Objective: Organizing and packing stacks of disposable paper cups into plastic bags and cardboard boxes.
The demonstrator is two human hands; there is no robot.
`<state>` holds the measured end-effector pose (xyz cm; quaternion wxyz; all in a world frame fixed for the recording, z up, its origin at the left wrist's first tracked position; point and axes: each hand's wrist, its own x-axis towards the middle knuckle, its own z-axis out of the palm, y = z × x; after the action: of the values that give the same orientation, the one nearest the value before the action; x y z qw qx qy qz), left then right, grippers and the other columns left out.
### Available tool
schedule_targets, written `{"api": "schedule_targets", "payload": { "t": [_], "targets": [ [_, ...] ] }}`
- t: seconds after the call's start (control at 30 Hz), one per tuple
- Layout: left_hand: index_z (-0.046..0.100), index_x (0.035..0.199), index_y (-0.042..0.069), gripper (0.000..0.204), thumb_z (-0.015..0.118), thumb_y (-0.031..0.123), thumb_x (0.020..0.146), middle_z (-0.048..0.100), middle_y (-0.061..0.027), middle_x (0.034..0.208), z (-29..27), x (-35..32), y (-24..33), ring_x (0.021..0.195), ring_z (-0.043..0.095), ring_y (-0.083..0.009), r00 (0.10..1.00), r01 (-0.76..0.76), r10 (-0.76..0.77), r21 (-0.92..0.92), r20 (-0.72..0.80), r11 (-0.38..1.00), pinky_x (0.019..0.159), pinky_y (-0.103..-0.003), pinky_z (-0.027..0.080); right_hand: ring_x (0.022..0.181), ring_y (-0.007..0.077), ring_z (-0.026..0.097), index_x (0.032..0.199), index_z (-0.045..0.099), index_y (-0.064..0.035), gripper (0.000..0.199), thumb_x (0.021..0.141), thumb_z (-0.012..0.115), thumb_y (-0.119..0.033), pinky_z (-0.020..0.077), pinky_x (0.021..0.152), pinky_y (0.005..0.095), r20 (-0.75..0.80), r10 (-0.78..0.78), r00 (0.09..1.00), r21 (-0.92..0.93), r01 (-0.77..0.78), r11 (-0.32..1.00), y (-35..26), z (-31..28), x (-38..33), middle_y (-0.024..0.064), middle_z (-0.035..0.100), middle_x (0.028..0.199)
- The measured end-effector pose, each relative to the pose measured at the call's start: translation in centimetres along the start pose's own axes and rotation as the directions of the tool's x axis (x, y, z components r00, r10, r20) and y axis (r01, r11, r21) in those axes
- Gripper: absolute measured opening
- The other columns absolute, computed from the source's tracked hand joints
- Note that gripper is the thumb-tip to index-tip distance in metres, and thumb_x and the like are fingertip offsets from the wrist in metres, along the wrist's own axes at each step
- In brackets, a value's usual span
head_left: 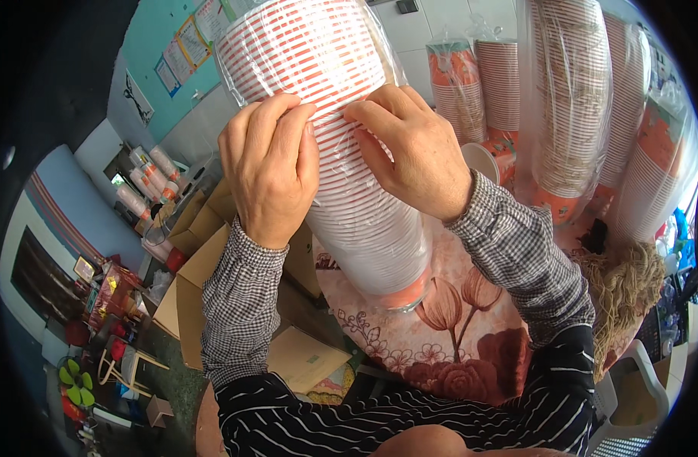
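Note:
A tall stack of nested paper cups [372, 228], white with red-orange bands, stands on the table in a clear plastic sleeve [341, 145]. It leans a little, with its upper end near the top of the view. My left hand [269, 167] is at the stack's left side, its fingers curled and thumb and fingertips pinched at the film. From the right, my right hand [414, 148] meets the same level, with bent fingers and thumb closing on the film. A small gap separates the two hands' fingertips. What exactly lies between the fingertips is too fine to see.
More bagged cup stacks [570, 99] stand on the right of the flower-patterned tablecloth [455, 335]. Beside them lies a bundle of brown twine [623, 286]. Open cardboard boxes [189, 305] sit left of the table, and a white plastic chair [646, 388] is at lower right.

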<state>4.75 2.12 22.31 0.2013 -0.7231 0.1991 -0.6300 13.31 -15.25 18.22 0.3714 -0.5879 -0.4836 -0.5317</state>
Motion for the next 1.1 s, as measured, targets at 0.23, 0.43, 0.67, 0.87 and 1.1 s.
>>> {"api": "schedule_targets", "payload": {
  "t": [0.23, 0.43, 0.67, 0.87, 1.1],
  "targets": [
    [0.067, 0.111, 0.010, 0.025, 0.069, 0.007, 0.086, 0.063, -0.0020, 0.109, -0.21, -0.21, 0.00, 0.101, 0.058, -0.0234, 0.999, 0.016, -0.017, 0.014, 0.045, 1.000, 0.090, -0.040, 0.043, 0.090, 0.0286, 0.060, 0.103, 0.063, -0.0046, 0.025, 0.079, 0.069, -0.007, 0.0546, 0.072, 0.0392, -0.003, -0.001, 1.000, 0.004, 0.001, 1.000, 0.04, 0.13, -0.08, 0.0096, 0.058, 0.092],
    [0.067, 0.113, 0.010, 0.027, 0.068, 0.006, 0.086, 0.063, -0.0020, 0.106, -0.33, -0.03, 0.02, 0.098, 0.058, -0.0230, 0.998, 0.015, -0.016, 0.017, 0.053, 1.000, 0.089, -0.040, 0.043, 0.092, 0.0282, 0.061, 0.106, 0.062, -0.0047, 0.029, 0.078, 0.069, -0.007, 0.0552, 0.073, 0.0393, 0.013, 0.008, 1.000, -0.006, -0.008, 1.000, -0.01, 0.09, -0.07, 0.0094, 0.059, 0.094],
    [0.067, 0.110, 0.010, 0.024, 0.068, 0.006, 0.087, 0.064, -0.0017, 0.104, -0.33, 0.17, 0.01, 0.098, 0.059, -0.0226, 0.998, 0.039, -0.039, 0.006, 0.049, 0.999, 0.090, -0.041, 0.042, 0.094, 0.0283, 0.061, 0.111, 0.063, -0.0047, 0.035, 0.077, 0.069, -0.006, 0.0564, 0.075, 0.0388, 0.033, 0.010, 0.999, -0.009, -0.009, 1.000, 0.05, -0.04, -0.05, 0.0090, 0.060, 0.099],
    [0.067, 0.108, 0.009, 0.020, 0.067, 0.006, 0.088, 0.065, -0.0019, 0.103, -0.36, 0.22, 0.04, 0.097, 0.060, -0.0229, 0.998, 0.059, -0.059, -0.001, 0.033, 0.998, 0.090, -0.040, 0.043, 0.095, 0.0281, 0.061, 0.112, 0.063, -0.0043, 0.036, 0.077, 0.069, -0.006, 0.0567, 0.074, 0.0386, 0.027, 0.003, 1.000, -0.004, -0.003, 1.000, 0.08, -0.03, -0.07, 0.0089, 0.060, 0.101],
    [0.067, 0.106, 0.008, 0.017, 0.066, 0.005, 0.090, 0.066, -0.0022, 0.099, -0.30, 0.34, -0.03, 0.095, 0.061, -0.0234, 0.998, 0.068, -0.067, -0.021, 0.014, 0.997, 0.088, -0.040, 0.043, 0.094, 0.0283, 0.061, 0.111, 0.064, -0.0043, 0.034, 0.077, 0.068, -0.006, 0.0566, 0.073, 0.0388, 0.024, 0.015, 1.000, 0.003, -0.015, 1.000, 0.16, 0.01, -0.17, 0.0088, 0.060, 0.098]
  ]
}}
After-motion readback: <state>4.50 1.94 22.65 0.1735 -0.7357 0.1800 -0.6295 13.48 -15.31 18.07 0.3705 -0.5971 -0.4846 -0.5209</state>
